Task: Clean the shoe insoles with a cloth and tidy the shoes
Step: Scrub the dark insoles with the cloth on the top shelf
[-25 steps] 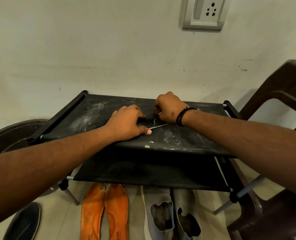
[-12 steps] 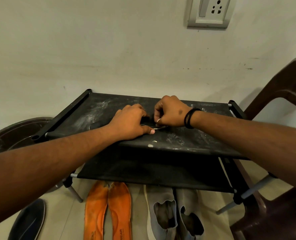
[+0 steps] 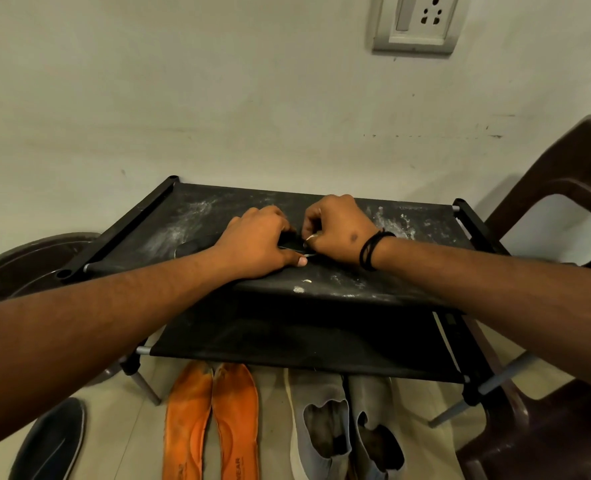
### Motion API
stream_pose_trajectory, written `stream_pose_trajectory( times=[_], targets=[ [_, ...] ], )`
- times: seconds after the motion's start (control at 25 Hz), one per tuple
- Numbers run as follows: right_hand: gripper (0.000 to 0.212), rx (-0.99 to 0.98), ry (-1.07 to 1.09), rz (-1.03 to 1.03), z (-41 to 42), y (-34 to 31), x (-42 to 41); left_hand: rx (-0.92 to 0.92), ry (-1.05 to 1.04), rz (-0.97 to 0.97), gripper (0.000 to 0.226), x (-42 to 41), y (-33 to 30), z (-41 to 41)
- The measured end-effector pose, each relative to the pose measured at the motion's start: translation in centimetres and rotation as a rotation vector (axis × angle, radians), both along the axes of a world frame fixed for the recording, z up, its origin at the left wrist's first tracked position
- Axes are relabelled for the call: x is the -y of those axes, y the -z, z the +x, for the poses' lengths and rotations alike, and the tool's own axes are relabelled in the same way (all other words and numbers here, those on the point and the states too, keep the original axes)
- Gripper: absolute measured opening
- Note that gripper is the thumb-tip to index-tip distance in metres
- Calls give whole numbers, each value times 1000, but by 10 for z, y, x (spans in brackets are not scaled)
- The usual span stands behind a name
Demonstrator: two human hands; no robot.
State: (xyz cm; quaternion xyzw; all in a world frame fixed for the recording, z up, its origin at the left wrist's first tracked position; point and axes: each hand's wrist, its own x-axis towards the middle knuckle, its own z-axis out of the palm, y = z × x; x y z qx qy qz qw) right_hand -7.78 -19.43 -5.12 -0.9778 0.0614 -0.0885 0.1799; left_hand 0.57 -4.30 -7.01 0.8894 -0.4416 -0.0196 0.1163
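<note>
Nearest you, on the floor at 6 o'clock, the two orange insoles (image 3: 211,422) lie side by side, touching along their inner edges, out of the shoes, likely for wiping. Just beside them at 5 o'clock stands the pair of grey slip-on shoes (image 3: 346,431), openings up, toes under the rack's lower shelf (image 3: 287,337). A dark shoe (image 3: 49,445) sits well apart at 7 o'clock. No cloth can be identified with certainty.

Further out, both your hands work on the dusty top shelf (image 3: 425,237) of the shoe rack. Your left hand (image 3: 257,245) rests knuckles up with fingers curled, thumb pressed onto a dark flat item (image 3: 191,247), possibly a black insole, pinning it to the shelf. Your right hand (image 3: 339,230), touching the left, has its fingers curled into a pinch on a thin pale edge at the same item; exactly what is pinched cannot be told. Judgement: one hand steadies while the other picks.

Beyond, a brown plastic chair (image 3: 564,209) stands at 3 o'clock, a round dark basin (image 3: 27,261) at 9 o'clock, a wall socket (image 3: 418,22) at 12 o'clock.

Against the earlier frames, your hands have closed together, and the pale edge shows shorter.
</note>
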Motion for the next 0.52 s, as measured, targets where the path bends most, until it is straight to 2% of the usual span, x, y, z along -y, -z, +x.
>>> stream_pose_trajectory(
  times=[0.08, 0.24, 0.4, 0.52],
  targets=[
    [13, -27, 44, -46, 6, -6, 13, 6, 1, 0, 63, 1, -1, 0],
    [18, 52, 250, -111, 19, -1, 27, 8, -6, 9, 67, 3, -3, -1],
    [16, 71, 58, -3, 8, 8, -4, 6, -3, 10, 59, 0, -1, 0],
    [12, 2, 44, -84, 10, -1, 11, 13, -3, 10, 61, 1, -1, 0]
  ],
)
